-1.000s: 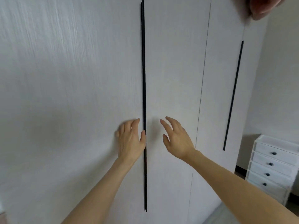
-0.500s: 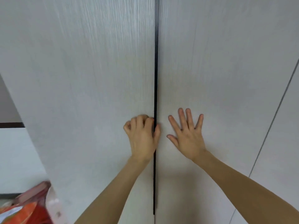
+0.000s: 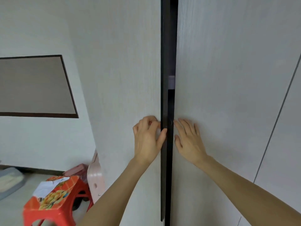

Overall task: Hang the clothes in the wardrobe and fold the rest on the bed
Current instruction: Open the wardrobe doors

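Left hand [image 3: 149, 139]: I see fingers curled, gripping left wardrobe door [image 3: 127, 79] edge.
Right hand [image 3: 189, 141]: fingers straight, pressing right wardrobe door [image 3: 228, 79].

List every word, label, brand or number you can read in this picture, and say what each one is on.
No text can be read anywhere.
Red stool: its top bears a printed fruit picture, and a white paper scrap lies on it; any lettering is too blurred to read.
Wardrobe doors, wall panel: no markings visible.
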A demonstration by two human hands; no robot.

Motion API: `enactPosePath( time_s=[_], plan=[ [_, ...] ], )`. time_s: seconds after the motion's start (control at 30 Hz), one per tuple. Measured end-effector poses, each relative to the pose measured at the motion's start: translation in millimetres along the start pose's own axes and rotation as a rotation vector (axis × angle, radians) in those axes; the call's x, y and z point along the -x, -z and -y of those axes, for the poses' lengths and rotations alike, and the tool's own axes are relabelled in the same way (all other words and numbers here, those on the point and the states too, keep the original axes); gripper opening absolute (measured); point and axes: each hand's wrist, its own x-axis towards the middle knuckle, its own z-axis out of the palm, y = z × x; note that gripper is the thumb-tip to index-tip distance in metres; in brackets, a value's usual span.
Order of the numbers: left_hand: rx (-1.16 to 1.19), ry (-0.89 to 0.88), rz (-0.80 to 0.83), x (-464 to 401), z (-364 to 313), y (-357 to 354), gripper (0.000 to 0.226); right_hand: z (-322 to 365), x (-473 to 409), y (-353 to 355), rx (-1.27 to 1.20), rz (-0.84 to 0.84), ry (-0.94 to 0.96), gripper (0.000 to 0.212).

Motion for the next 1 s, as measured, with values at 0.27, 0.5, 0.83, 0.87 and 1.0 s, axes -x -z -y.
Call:
enactPosePath(
  time_s=[0.27,0.5,0.83,0.87,1.0],
  plan=[
    [-0.139,0.105,0.034,62,7,140,0.023,129,66,1,-0.45,0.291,0.231,0.05],
    [-0.209,0.437,-0.059,107,53,250,0.023,232,61,-28,-0.527,0.373,0.567,0.062],
    [-0.332,0.716,0.042,110,121,327,0.034,352,28,-56,-0.399,0.52,0.648,0.061],
    [-0.334,0.718,0.042,109,124,329,0.034,354,26,-56,-0.403,0.52,0.654,0.061],
    [-0.398,0.676,-0.065,115,120,317,0.045,332,25,-54,-0.495,0.392,0.651,0.051]
  ],
)
